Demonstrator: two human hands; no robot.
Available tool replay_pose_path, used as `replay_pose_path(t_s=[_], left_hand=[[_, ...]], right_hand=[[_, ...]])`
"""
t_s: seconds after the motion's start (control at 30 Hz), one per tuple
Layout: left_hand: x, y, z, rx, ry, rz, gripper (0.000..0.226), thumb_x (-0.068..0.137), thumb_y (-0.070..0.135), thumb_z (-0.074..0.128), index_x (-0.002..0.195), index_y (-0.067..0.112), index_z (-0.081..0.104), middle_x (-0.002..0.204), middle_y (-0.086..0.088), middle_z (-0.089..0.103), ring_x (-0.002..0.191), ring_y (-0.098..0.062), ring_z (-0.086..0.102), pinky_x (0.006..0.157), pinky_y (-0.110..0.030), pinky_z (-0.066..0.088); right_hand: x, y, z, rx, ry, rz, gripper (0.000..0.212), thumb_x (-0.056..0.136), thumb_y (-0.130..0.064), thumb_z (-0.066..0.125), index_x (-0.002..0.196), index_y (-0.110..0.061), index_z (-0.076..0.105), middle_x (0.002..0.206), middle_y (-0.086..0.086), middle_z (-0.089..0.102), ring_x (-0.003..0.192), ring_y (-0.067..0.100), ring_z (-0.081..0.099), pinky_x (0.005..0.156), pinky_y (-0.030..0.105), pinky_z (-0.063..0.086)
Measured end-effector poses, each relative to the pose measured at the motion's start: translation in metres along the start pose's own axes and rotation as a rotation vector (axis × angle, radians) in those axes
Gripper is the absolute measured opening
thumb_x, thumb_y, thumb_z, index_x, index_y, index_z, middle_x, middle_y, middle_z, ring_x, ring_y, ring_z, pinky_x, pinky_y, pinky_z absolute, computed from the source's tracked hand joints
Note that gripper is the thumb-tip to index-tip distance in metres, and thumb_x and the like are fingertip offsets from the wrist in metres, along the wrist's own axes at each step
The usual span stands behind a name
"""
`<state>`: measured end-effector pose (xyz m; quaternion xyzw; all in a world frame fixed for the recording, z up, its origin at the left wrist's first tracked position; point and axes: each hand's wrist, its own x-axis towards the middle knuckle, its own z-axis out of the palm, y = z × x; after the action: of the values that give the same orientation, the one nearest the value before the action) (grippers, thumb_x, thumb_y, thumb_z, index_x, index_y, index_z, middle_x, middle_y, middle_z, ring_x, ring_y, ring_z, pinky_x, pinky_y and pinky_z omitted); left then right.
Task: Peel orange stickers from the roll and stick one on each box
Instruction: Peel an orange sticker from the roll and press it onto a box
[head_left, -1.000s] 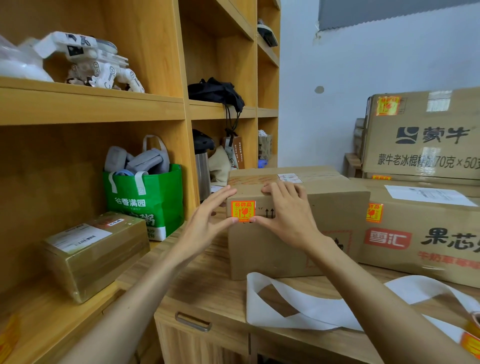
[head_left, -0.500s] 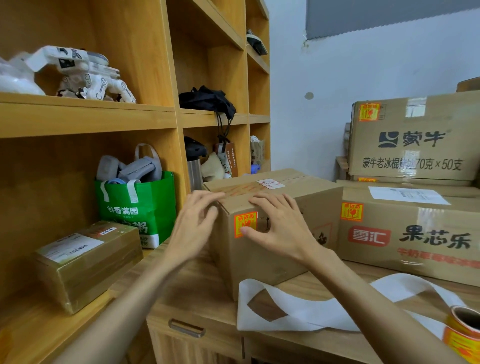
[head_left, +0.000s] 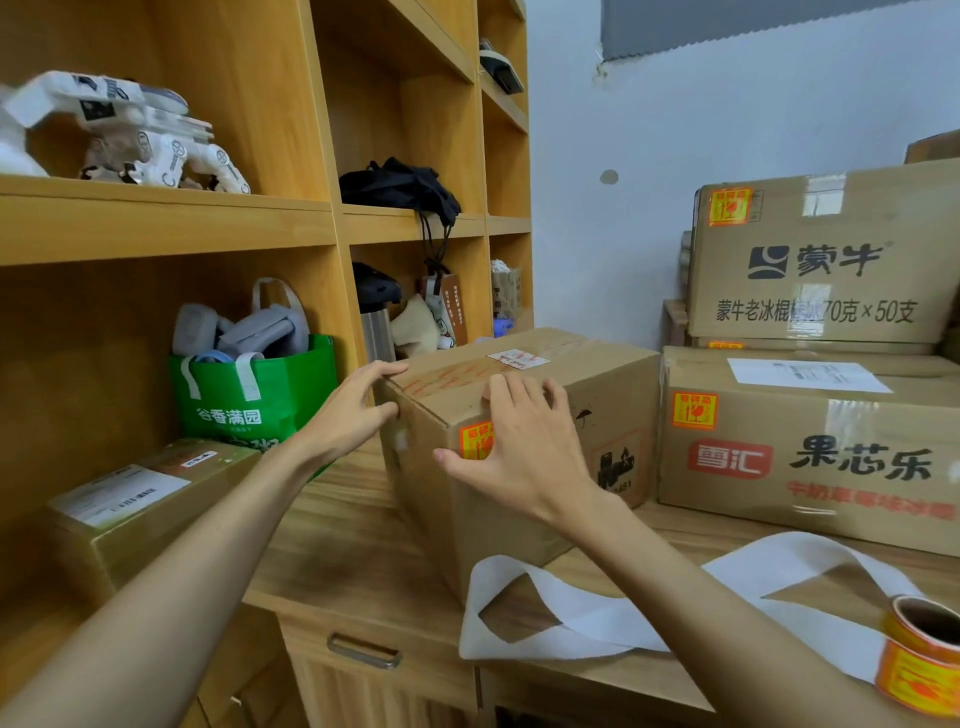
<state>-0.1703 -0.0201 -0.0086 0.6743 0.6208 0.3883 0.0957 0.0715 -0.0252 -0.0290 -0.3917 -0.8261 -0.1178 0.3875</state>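
Note:
A brown cardboard box (head_left: 602, 395) stands on the wooden desk, turned with a corner toward me. An orange sticker (head_left: 474, 441) sits on its front face, partly covered by my right hand (head_left: 524, 447), whose spread fingers lie over the top front edge. My left hand (head_left: 348, 410) touches the box's left corner with relaxed fingers. The sticker roll (head_left: 922, 660) stands at the desk's lower right, its white backing strip (head_left: 561, 608) trailing across the desk. Two boxes to the right carry orange stickers: the lower box (head_left: 810, 447) and the upper box (head_left: 831, 260).
A wooden shelf unit fills the left side, holding a green bag (head_left: 254, 395), a small taped parcel (head_left: 145, 509), a white robot toy (head_left: 130, 140) and a black bag (head_left: 400, 187). A drawer handle (head_left: 363, 649) sits below the desk edge (head_left: 363, 608).
The stickered box has been rotated so its corner now faces me. My left hand slid round to its left corner and my right hand stayed on the front edge. The view shifted right.

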Motion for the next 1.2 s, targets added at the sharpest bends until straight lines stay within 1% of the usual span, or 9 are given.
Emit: replay_pose_path(t_s=[0.17, 0.23, 0.33, 0.5, 0.57, 0.7, 0.83, 1.03, 1.2], left_hand=[[-0.018, -0.012, -0.01, -0.072, -0.013, 0.01, 0.052, 0.092, 0.015, 0.068, 0.132, 0.045, 0.054, 0.144, 0.008, 0.045, 0.13, -0.019, 0.044, 0.102, -0.039, 0.044], [-0.023, -0.012, -0.011, -0.059, -0.004, 0.034, 0.054, 0.091, 0.019, 0.073, 0.134, 0.045, 0.055, 0.14, 0.008, 0.047, 0.127, -0.018, 0.046, 0.099, -0.035, 0.043], [-0.028, -0.005, -0.008, -0.021, 0.035, 0.098, 0.056, 0.087, 0.028, 0.078, 0.135, 0.045, 0.056, 0.13, 0.008, 0.051, 0.117, -0.012, 0.051, 0.095, -0.028, 0.043], [-0.028, 0.007, 0.013, -0.035, 0.115, 0.129, 0.058, 0.084, 0.033, 0.08, 0.137, 0.038, 0.058, 0.122, 0.009, 0.053, 0.111, -0.011, 0.056, 0.087, -0.024, 0.048], [-0.026, 0.014, 0.025, -0.043, 0.151, 0.139, 0.059, 0.083, 0.036, 0.08, 0.138, 0.037, 0.058, 0.121, 0.014, 0.051, 0.108, -0.007, 0.055, 0.085, -0.021, 0.047], [-0.024, 0.031, 0.053, -0.051, 0.207, 0.148, 0.061, 0.084, 0.039, 0.08, 0.14, 0.034, 0.057, 0.116, 0.014, 0.047, 0.104, -0.004, 0.052, 0.088, -0.024, 0.047], [-0.015, 0.05, 0.077, -0.046, 0.234, 0.145, 0.061, 0.082, 0.042, 0.08, 0.139, 0.034, 0.057, 0.116, 0.011, 0.044, 0.102, -0.009, 0.052, 0.091, -0.03, 0.047], [-0.004, 0.063, 0.099, -0.075, 0.218, 0.137, 0.062, 0.083, 0.043, 0.08, 0.139, 0.035, 0.056, 0.118, 0.008, 0.045, 0.103, -0.012, 0.052, 0.095, -0.034, 0.049], [-0.001, 0.074, 0.111, -0.083, 0.193, 0.149, 0.062, 0.084, 0.042, 0.078, 0.141, 0.033, 0.054, 0.121, 0.004, 0.044, 0.104, -0.013, 0.051, 0.096, -0.034, 0.05]], right_hand=[[-0.006, 0.028, -0.013, 0.138, -0.078, -0.027, 0.066, 0.079, -0.072, 0.049, 0.122, -0.022, 0.049, 0.13, -0.005, 0.053, 0.124, 0.014, 0.044, 0.118, 0.04, 0.02], [-0.007, 0.043, -0.021, 0.198, -0.125, -0.014, 0.074, 0.077, -0.073, 0.047, 0.133, -0.024, 0.048, 0.142, -0.006, 0.047, 0.132, 0.012, 0.037, 0.118, 0.039, 0.022], [-0.009, 0.063, -0.036, 0.309, -0.183, 0.036, 0.07, 0.082, -0.063, 0.06, 0.142, -0.029, 0.046, 0.15, -0.009, 0.04, 0.138, 0.01, 0.031, 0.118, 0.04, 0.025], [-0.014, 0.093, -0.053, 0.358, -0.208, 0.069, 0.053, 0.091, -0.039, 0.066, 0.141, -0.032, 0.051, 0.148, -0.011, 0.045, 0.139, 0.009, 0.034, 0.118, 0.046, 0.028], [-0.015, 0.104, -0.055, 0.329, -0.209, 0.094, 0.051, 0.092, -0.04, 0.065, 0.14, -0.033, 0.051, 0.146, -0.011, 0.047, 0.136, 0.009, 0.037, 0.117, 0.047, 0.031], [-0.015, 0.122, -0.059, 0.232, -0.173, 0.128, 0.052, 0.087, -0.054, 0.065, 0.132, -0.03, 0.055, 0.138, -0.009, 0.055, 0.125, 0.011, 0.046, 0.105, 0.036, 0.039], [-0.015, 0.146, -0.062, 0.246, -0.156, 0.174, 0.048, 0.085, -0.048, 0.07, 0.127, -0.026, 0.058, 0.131, -0.006, 0.06, 0.12, 0.013, 0.054, 0.095, 0.03, 0.042], [-0.021, 0.17, -0.069, 0.306, -0.154, 0.215, 0.049, 0.086, -0.042, 0.073, 0.13, -0.024, 0.059, 0.134, -0.006, 0.06, 0.121, 0.01, 0.053, 0.101, 0.034, 0.044], [-0.025, 0.182, -0.075, 0.311, -0.146, 0.213, 0.048, 0.088, -0.038, 0.071, 0.131, -0.021, 0.059, 0.135, -0.005, 0.059, 0.114, 0.002, 0.05, 0.089, 0.014, 0.038]])
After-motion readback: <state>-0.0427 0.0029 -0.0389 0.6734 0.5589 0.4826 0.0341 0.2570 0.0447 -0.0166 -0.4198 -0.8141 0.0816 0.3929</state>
